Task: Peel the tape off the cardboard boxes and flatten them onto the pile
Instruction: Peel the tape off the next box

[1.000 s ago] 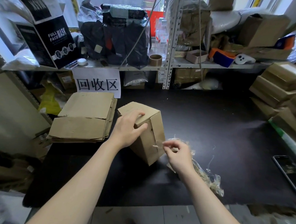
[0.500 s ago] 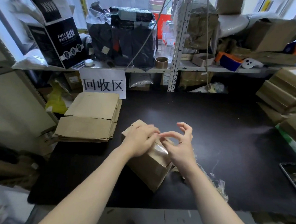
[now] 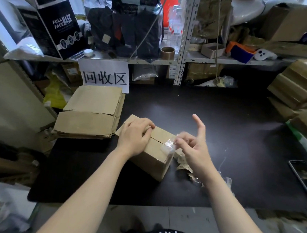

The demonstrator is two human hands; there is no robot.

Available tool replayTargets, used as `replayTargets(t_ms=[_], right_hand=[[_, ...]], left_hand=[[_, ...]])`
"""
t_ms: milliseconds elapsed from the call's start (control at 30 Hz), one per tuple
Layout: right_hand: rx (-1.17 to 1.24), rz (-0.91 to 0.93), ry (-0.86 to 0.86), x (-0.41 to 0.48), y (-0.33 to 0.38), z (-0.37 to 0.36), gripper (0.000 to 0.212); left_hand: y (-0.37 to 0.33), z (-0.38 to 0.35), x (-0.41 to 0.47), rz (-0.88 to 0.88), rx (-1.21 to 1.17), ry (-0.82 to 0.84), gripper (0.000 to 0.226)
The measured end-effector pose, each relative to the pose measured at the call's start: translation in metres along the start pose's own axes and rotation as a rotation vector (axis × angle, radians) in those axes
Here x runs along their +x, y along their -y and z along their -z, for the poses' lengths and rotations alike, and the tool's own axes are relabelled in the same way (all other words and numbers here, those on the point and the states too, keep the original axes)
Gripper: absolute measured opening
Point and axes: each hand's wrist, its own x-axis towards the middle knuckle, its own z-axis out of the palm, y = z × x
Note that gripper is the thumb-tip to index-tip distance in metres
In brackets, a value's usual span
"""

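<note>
Peeling: the right hand (image 3: 193,150) pinches a strip of clear tape (image 3: 168,146) at the right end of the box's top seam. Thumb and a fingertip are closed on it, and one other finger sticks straight up.
Steadying: the left hand (image 3: 135,135) sits on the far-left end of the lid. Its fingers are curled down onto the cardboard, with the thumb lying by the seam.
Cardboard box (image 3: 151,158): stands closed on the black table top (image 3: 220,120), right in front of the person. The tape is lifted off the seam and clings to the box's right-hand edge.
Pile of flattened boxes (image 3: 94,113): stacked just left of the box, at the table's left end. I can't tell whether the two touch.
Sign (image 3: 105,76): a white sheet printed 回收区 hangs from the shelf edge behind the pile.
Scraps: a crumpled tape wad (image 3: 183,164) lies on the table just right of the box, partly under the right wrist.
Phone (image 3: 304,176): lies dark at the table's right edge, well apart from the box.
Stacked cartons (image 3: 296,88): piled up at the far right.
Shelf: a black mask carton (image 3: 61,27) reads "FULL FACE MASK"; a brown tape roll (image 3: 167,53) stands further along.
</note>
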Motion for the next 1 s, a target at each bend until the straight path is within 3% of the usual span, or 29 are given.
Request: replayTargets(t_ms=[167, 267, 400, 533, 667, 833, 1000], right_hand=[[-0.172, -0.088, -0.226, -0.003, -0.006, 0.0, 0.043], [-0.311, -0.048, -0.313, -0.001, -0.013, 0.001, 0.019], [-0.511, 0.027, -0.297, -0.003, -0.011, 0.011, 0.021], [-0.622, 0.042, -0.191, -0.008, -0.014, 0.003, 0.007], [-0.635, -0.003, -0.121, -0.013, -0.019, 0.001, 0.008], [-0.653, -0.028, -0.13, -0.017, -0.021, -0.009, 0.041], [-0.612, 0.005, -0.183, -0.018, -0.02, -0.014, 0.029]], left_hand=[[-0.003, -0.001, -0.005, 0.01, 0.028, 0.009, 0.015], [-0.004, -0.003, -0.006, 0.018, 0.035, -0.007, 0.015], [-0.001, -0.005, -0.009, 0.011, 0.04, -0.009, 0.014], [-0.001, -0.008, -0.013, 0.04, 0.06, -0.043, 0.014], [-0.003, -0.009, -0.017, 0.048, 0.074, -0.073, 0.015], [-0.006, -0.009, -0.019, 0.059, 0.065, -0.095, 0.015], [-0.007, -0.012, -0.022, 0.064, 0.069, -0.131, 0.014]])
